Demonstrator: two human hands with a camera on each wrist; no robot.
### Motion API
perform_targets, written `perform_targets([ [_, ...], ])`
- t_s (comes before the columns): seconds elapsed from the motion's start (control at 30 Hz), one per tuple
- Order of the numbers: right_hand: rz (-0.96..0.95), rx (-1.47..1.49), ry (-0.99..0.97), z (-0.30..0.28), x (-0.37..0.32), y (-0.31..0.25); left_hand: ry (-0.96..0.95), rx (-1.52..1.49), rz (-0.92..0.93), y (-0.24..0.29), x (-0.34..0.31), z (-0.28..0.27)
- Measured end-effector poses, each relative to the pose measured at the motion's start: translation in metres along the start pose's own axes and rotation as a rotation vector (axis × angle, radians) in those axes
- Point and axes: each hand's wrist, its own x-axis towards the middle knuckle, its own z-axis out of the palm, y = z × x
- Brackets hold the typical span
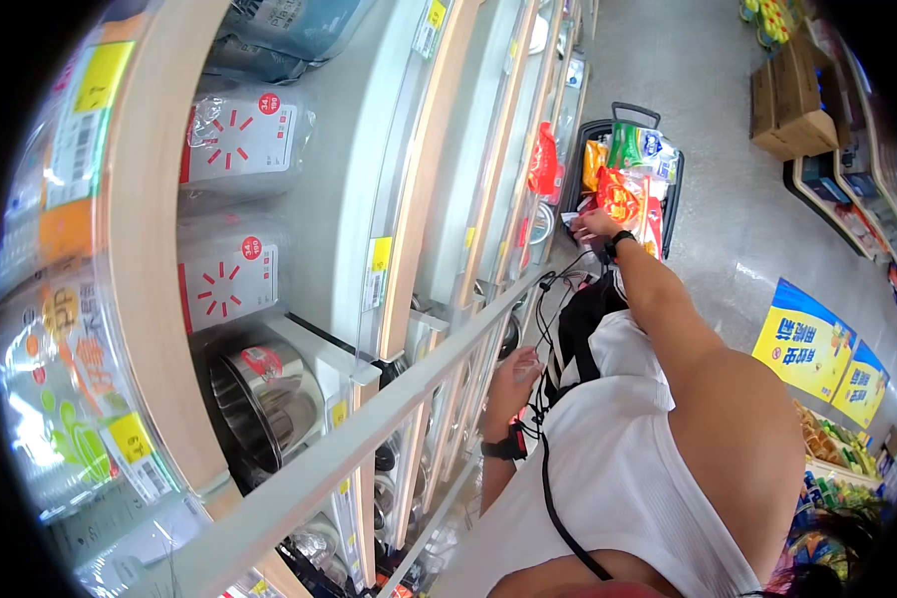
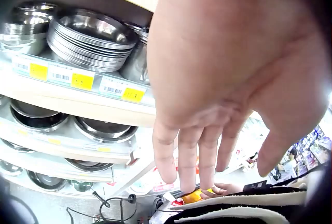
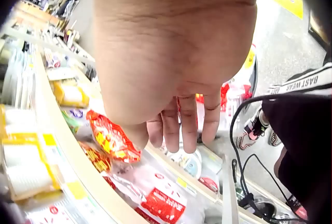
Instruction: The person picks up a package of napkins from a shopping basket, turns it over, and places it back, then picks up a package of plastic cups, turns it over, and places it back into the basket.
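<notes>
One red bag is seen in the basket, just beside the right hand; whether it's being touched can't be told. The right hand's fingers are held loosely straight, with nothing seen gripped. Nearer the body, the left hand is held open, fingers lightly parted, nothing grasped. Beside it, cords are seen hanging, and past it, steel bowls are stacked on a shelf.

Tank top seen in white, basket in black. Bag printed red and yellow; package label patterned with red rays on white. Poster coloured blue and yellow.
</notes>
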Motion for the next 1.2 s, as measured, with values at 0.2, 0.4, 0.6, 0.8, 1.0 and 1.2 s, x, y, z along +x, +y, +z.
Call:
perform_targets([
  [0.2, 0.018, 0.16, 0.267, -0.055, -0.098, -0.027, -0.005, -0.006, 0.129, 0.009, 0.027, -0.009],
  [0.4, 0.143, 0.389, 0.376, -0.065, -0.155, 0.019, 0.042, 0.052, 0.254, 0.032, 0.023, -0.017],
  [0.6, 0.161, 0.369, 0.337, -0.043, -0.177, 0.039, 0.069, 0.064, 0.255, 0.021, -0.011, -0.019],
  [0.8, 0.098, 0.279, 0.28, -0.028, -0.202, 0.019, 0.048, 0.052, 0.247, 0.005, -0.036, -0.008],
  [1.0, 0.064, 0.205, 0.281, -0.036, -0.26, 0.042, 0.004, -0.007, 0.279, 0.017, -0.054, 0.02],
  [1.2, 0.248, 0.172, 0.427, -0.085, -0.336, 0.1, -0.099, -0.103, 0.304, 0.008, -0.058, 0.074],
])
